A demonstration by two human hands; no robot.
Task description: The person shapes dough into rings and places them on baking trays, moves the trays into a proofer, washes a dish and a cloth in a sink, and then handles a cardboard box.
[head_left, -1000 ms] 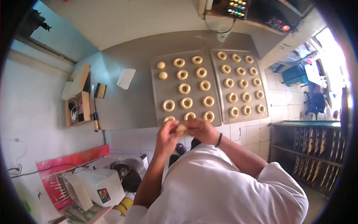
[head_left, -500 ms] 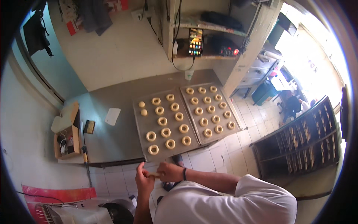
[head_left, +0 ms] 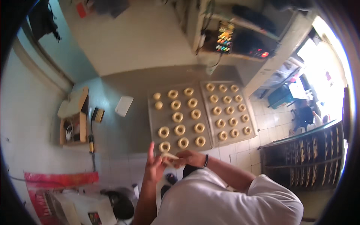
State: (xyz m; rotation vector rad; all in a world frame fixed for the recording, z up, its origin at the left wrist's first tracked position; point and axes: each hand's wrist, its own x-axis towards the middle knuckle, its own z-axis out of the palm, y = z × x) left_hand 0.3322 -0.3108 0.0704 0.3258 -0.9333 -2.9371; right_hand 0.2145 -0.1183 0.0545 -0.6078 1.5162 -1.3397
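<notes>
By the near edge of the left baking tray, the left hand and right hand grasp a pale dough piece between their fingers, and light, even pressure all round would, I think, keep its thickness uniform.

Your left hand and right hand hold a piece of dough between them, near the left tray at its edge closest to you. That tray carries dough rings, with two dough balls in its far left corner. Right of it, a second tray holds more rings; left of it, on the tabletop, lie a white scraper and a cardboard box.
</notes>
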